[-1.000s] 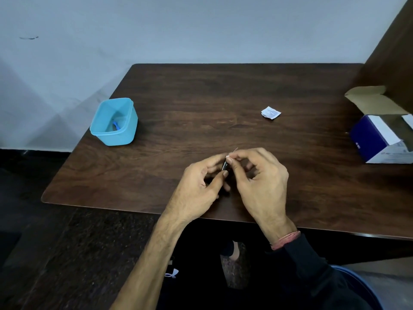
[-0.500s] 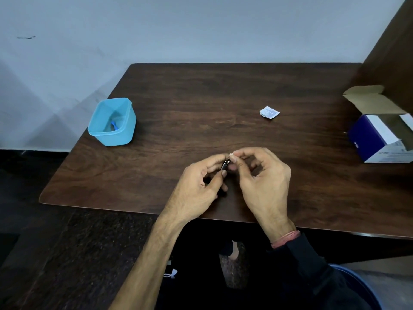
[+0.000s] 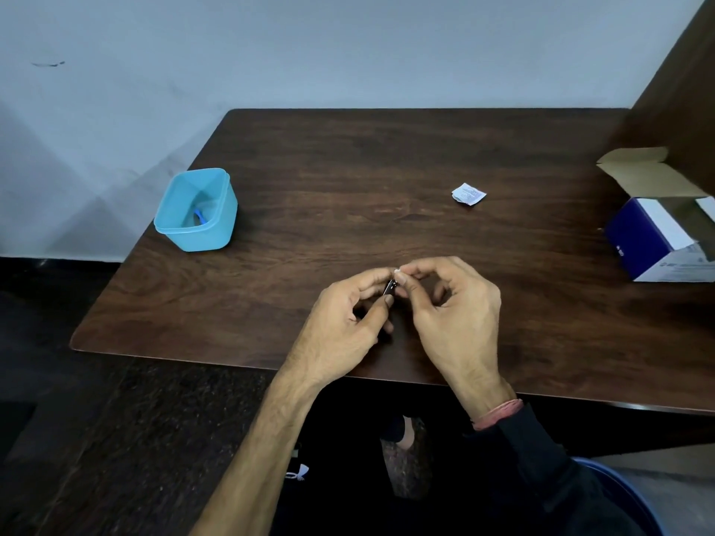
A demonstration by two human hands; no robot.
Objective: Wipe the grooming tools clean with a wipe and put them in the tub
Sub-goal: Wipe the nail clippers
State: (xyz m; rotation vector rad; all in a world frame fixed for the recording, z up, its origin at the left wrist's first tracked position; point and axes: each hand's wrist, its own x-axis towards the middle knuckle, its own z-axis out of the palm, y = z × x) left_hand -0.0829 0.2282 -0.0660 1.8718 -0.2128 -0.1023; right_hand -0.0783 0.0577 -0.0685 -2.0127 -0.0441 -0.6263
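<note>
Wiping in progress — one tool seems already in the tub.

Head view: the left hand (image 3: 344, 323) pinches a small dark metal grooming tool (image 3: 390, 289); the right hand (image 3: 452, 303) rubs it with a tiny white wipe (image 3: 397, 270) above the dark wooden table (image 3: 348, 168). A blue item (image 3: 201, 217) lies inside the light blue plastic tub (image 3: 197, 210), well apart to the left — this tool must still go there, I judge.

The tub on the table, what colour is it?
Light blue tub, seen clearly in the head view.
</note>
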